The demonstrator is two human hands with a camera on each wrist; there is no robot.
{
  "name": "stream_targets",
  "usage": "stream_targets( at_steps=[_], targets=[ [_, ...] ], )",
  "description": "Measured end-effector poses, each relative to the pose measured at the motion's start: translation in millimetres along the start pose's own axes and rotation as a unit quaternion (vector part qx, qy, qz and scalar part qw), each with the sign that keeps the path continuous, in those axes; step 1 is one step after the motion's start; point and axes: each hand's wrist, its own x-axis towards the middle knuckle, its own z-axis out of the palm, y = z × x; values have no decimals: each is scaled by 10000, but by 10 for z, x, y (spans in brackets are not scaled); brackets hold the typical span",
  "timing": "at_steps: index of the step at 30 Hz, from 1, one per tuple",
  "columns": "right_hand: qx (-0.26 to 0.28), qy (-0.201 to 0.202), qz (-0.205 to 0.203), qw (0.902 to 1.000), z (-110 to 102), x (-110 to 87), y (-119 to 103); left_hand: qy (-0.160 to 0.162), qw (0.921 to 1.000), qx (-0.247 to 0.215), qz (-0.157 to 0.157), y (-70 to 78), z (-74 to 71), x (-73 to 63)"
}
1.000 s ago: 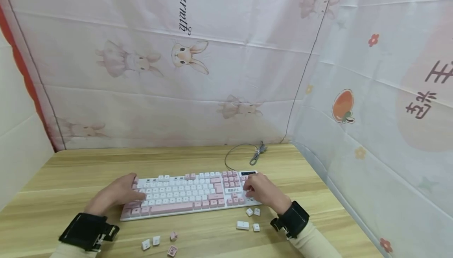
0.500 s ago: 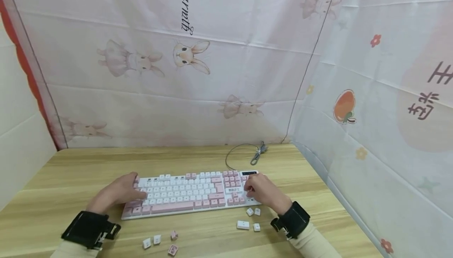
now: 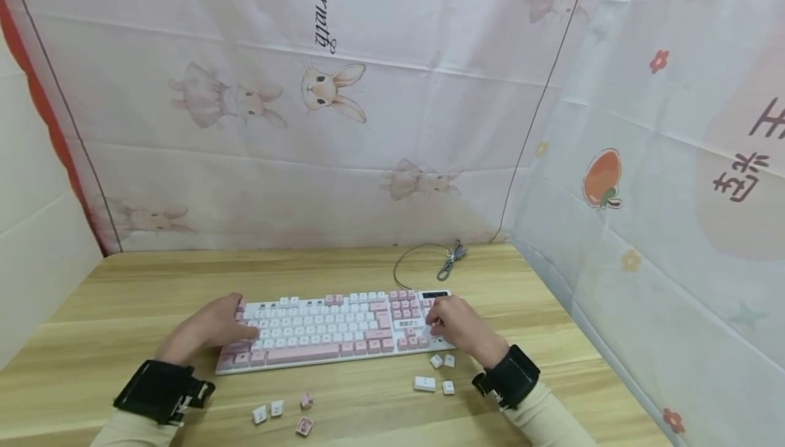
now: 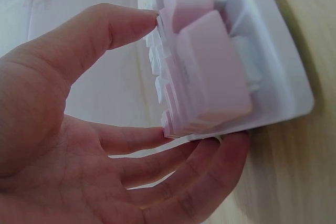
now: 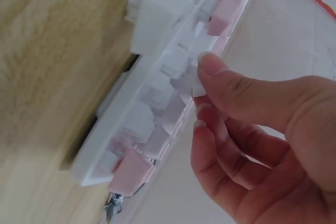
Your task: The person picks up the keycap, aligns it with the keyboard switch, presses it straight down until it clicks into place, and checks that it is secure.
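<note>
A pink and white keyboard [image 3: 319,328] lies on the wooden table in the head view. My left hand [image 3: 208,328] grips its left end. In the left wrist view the thumb touches the keys from one side, and the other fingers lie along the keyboard's end beside the pink keycaps [image 4: 212,72]. Over the number pad, my right hand [image 3: 460,328] pinches a small white keycap [image 5: 198,85] between thumb and fingertips, partly hidden by them. Bare key mounts [image 5: 139,120] without caps show close to those fingertips in the right wrist view.
Several loose white keycaps [image 3: 424,383] lie in front of the keyboard's right end. Two pink keycaps [image 3: 304,426] and two white keycaps [image 3: 259,414] lie nearer the front left. A tied grey cable [image 3: 452,261] runs behind the keyboard. Printed cloth [image 3: 343,195] hangs behind the table.
The head view has shifted slightly, so everything sits a little higher and to the right. Both hands keep their holds, and the loose keycaps lie as before.
</note>
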Motion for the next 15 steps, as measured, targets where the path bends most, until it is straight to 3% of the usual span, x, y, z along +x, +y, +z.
stream_targets(
  at_steps=[15],
  targets=[
    [39,-126,70,9999,-35,2,-9,-13,10000,7,16,1,6,17]
  ],
)
